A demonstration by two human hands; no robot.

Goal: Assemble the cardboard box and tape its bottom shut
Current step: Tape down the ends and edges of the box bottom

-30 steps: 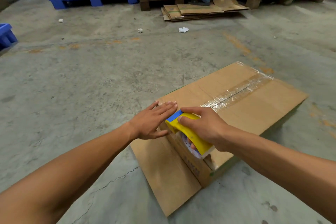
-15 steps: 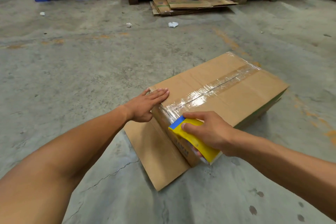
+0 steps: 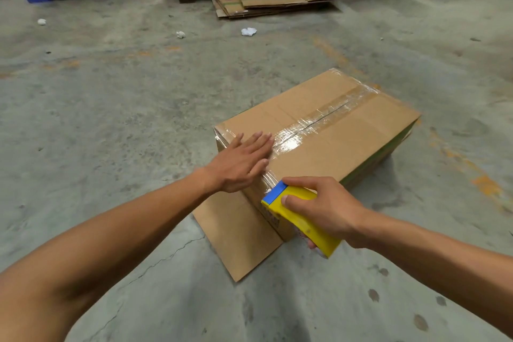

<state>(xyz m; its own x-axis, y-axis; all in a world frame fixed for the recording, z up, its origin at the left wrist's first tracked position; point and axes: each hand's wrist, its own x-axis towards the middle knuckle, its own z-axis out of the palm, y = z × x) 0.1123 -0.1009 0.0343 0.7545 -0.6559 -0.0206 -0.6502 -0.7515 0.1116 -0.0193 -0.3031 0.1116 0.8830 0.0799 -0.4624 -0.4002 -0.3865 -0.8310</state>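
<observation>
On the floor, my flat left hand point(image 3: 244, 159) pressed the box's point(image 3: 347, 136) taped seam; right hand point(image 3: 323, 207) gripped the dispenser point(image 3: 299, 215), strip apparently uncut.

A box point(image 3: 347, 130) lies on the concrete floor point(image 3: 111, 119), clear tape point(image 3: 311, 122) running along its top seam. The left hand point(image 3: 241, 159) lies flat, fingers spread, on the near end of the top. The right hand point(image 3: 323, 208) grips a yellow-and-blue dispenser point(image 3: 298, 215) against the near end face, tape stretched over the edge. One flap point(image 3: 238, 233) lies flat on the floor.
</observation>
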